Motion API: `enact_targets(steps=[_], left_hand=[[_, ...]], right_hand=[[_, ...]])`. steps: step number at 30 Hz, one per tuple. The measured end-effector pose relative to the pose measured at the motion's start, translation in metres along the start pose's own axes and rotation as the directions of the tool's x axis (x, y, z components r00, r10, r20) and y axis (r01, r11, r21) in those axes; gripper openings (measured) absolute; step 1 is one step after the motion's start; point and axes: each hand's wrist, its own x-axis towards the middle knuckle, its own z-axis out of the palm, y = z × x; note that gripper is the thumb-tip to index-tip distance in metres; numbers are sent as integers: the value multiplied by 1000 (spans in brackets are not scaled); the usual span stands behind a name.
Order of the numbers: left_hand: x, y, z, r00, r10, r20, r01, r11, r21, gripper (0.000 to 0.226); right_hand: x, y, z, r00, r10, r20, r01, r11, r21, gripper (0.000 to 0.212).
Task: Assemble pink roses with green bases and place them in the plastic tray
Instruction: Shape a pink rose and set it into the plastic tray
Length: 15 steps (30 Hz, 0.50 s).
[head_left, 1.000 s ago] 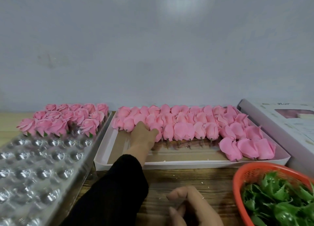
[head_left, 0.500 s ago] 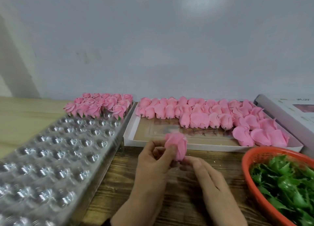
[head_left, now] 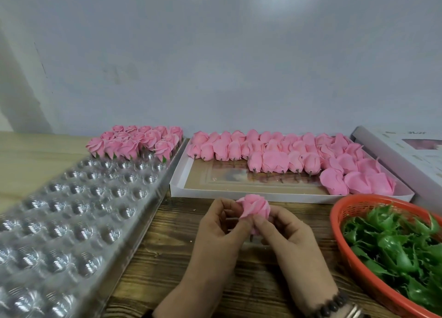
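Nearest the camera, both forearms rise from the bottom edge over the dark wooden table [head_left: 181,265]; a beaded bracelet [head_left: 334,304] circles the right wrist, partly cut off by the frame. The left hand [head_left: 215,231] and right hand [head_left: 287,231] meet at the middle, and between them sits one pink rose [head_left: 254,207]. The fingers [head_left: 262,223] of the right hand curl round its lower right side, while the left thumb and fingertips pinch its lower left petals. The underside of the bloom is hidden behind the fingers, though a thin dark stub shows just below them; whether a green base is fitted cannot be told.

To the right of the fingers, an orange basket [head_left: 344,246] holds a heap of green bases [head_left: 392,243]; its right and near parts run out of frame. To the left of the fingers, the clear plastic tray [head_left: 79,212] stretches away, its near rows of cups blurred and glinting, the near end cut off.

Beyond the fingers lies a white shallow box [head_left: 239,193] with rows of loose pink blooms [head_left: 275,152] lying on their sides, short stems pointing toward the camera. At the far end of the tray, beyond and left of the fingers, finished roses [head_left: 136,143] stand upright in the cups, green showing beneath some. Far right, a white carton [head_left: 406,155] is cut off by the edge.
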Motion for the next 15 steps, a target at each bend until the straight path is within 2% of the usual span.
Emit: enact_targets(steps=[3, 6, 9, 10, 12, 14, 15], left_hand=[[0, -1, 2, 1000, 21, 17, -22, 998, 53, 15], [0, 1, -1, 999, 40, 1, -40, 996, 85, 28], [-1, -1, -5, 999, -39, -11, 40, 996, 81, 50], [-1, -1, -5, 994, -101, 29, 100, 994, 43, 55], [-2, 1, -4, 963, -194, 187, 207, 977, -52, 46], [-2, 2, -3, 922, -243, 300, 288, 951, -114, 34], [-1, 2, -4, 912, -251, 325, 308, 941, -138, 35]], right_hand=[[1, 0, 0, 999, 3, -39, -1, 999, 51, 10], [2, 1, -1, 999, 10, -36, -6, 993, 120, 11], [1, 1, 0, 999, 30, -20, -27, 988, 155, 8], [1, 1, 1, 999, 45, -19, -41, 986, 163, 9], [1, 2, 1, 997, 78, 1, -77, 980, 183, 14], [0, 1, 2, 993, 88, 76, -101, 979, 178, 16], [0, 1, 2, 988, 86, 131, -106, 983, 152, 18]])
